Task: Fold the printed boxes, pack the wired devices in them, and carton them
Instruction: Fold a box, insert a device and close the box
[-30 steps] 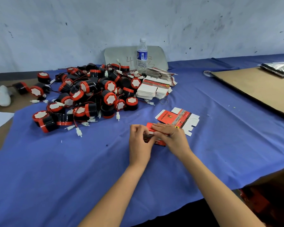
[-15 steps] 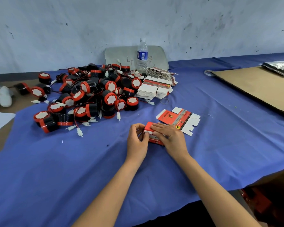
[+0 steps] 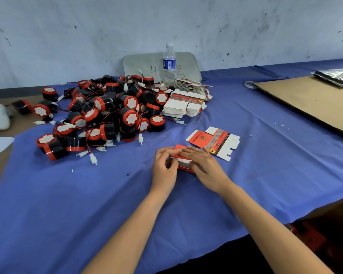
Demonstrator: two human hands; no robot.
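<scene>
Risk: left hand (image 3: 164,167) pinches the printed box (image 3: 184,165) at one end, right hand (image 3: 205,165) presses flat on top; pressing harder, I reckon, creases it crooked.

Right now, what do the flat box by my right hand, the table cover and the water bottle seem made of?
Flat box: likely thin card, printed red, with bare white cut flaps. Table cover: probably cloth, matte blue; it wrinkles and drapes over the edge. Water bottle: clear plastic, apparently; you see through it.
</scene>
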